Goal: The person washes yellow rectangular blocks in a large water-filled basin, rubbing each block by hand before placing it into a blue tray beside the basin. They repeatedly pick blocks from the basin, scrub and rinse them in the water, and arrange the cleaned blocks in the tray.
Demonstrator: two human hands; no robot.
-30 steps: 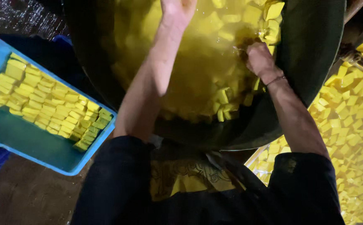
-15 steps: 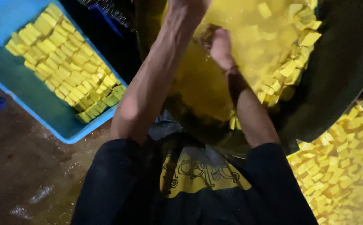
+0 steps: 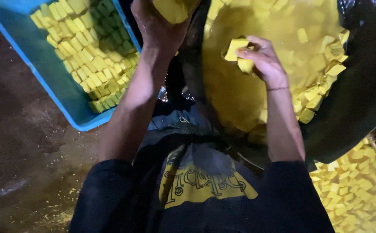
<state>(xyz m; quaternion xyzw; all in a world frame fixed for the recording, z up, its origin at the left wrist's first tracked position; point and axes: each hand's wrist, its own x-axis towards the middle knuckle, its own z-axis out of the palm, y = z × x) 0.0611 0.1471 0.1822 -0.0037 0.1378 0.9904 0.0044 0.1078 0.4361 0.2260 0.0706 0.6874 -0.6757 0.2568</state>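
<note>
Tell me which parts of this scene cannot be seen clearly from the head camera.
- Left hand: its fingertips and the yellow block it holds are cut off by the top edge.
- Large dark round pot: its far rim runs off the top and right edges; the cloudy yellow liquid hides its bottom.
- Right hand: its fingers cover part of the yellow cubes it grips, so their count is unclear.
- Blue plastic crate: its far end is cut off.

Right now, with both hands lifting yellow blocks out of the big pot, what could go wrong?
1. The right hand pinches two wet yellow blocks by the fingertips; one might slip back into the yellow liquid and splash.
2. The left hand carries a block over the gap between the dark pot and the blue crate; it might drop onto the wet floor.
</note>
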